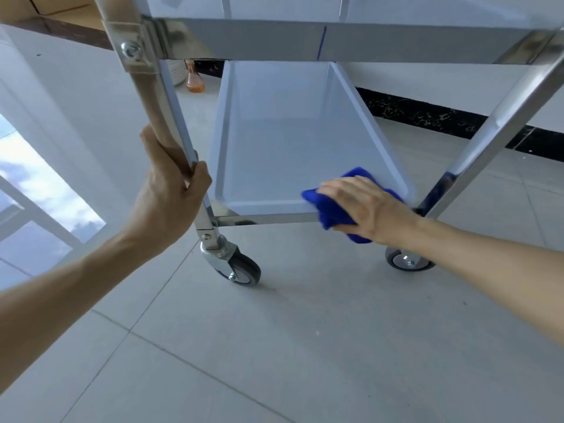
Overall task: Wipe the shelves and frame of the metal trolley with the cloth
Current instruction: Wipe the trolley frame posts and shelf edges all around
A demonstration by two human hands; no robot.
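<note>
Two bare hands share the work on a metal trolley standing on a tiled floor. The left hand wraps its fingers around the near left upright, apparently bracing the wheeled frame so that it does not roll away under pressure. The right hand lies flat, fingers extended, pressing a bunched blue cloth against the near right corner of the bottom shelf, where the cloth drapes over the shelf's front lip and the crossbar below it. Judging by that position, the low shelf's edge is the part being wiped now; how much of the trolley is already clean cannot be told. Two castors sit beneath the near legs. Behind the trolley, an orange bottle stands by the wall.
</note>
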